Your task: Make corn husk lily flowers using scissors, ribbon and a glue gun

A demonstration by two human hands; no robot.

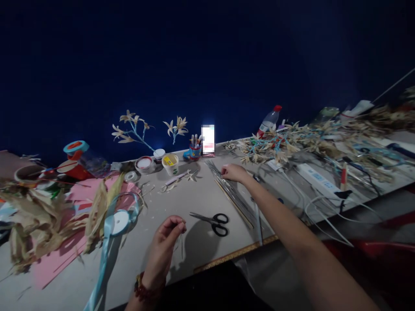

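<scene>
My left hand [164, 244] is closed in a pinch above the near part of the table, with a few thin strands [182, 246] hanging from its fingertips. Farther forward, my right hand [234, 172] has its fingers closed at a bundle of thin metal wires [241, 201]; exactly how many it grips is hidden. A golden stick [233, 203] lies along the bundle's left side. Between my hands, black-handled scissors [212, 221] rest on the table, blades pointing left. A small husk flower [192, 175] lies beyond them beside a pale pen-like tool [176, 179].
On the left are dried husks [97, 211], pink sheets [56, 263] and a blue ribbon roll [119, 222]. Tubs [170, 164], a pen cup [195, 152] and a lit phone [208, 139] stand at the back. Husk flower branches [275, 142], a bottle [269, 121] and a power strip [319, 181] with cables occupy the right.
</scene>
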